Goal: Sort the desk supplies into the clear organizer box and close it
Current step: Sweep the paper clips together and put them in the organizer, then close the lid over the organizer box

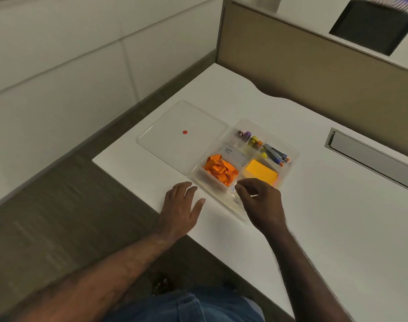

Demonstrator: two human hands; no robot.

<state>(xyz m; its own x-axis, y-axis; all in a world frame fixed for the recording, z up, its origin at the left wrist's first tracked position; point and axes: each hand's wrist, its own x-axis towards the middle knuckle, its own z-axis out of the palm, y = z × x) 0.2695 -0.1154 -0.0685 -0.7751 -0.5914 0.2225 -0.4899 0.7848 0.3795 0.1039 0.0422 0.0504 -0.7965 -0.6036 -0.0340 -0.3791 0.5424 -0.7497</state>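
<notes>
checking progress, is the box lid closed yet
No, the lid lies open flat on the desk beside the box, whose compartments are uncovered.

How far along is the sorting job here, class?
Done: orange ribbon, yellow notes and markers lie in the organizer box. In hand: right hand over its near compartment, contents unclear; left hand flat on the desk. Left: lid lies open.
</notes>
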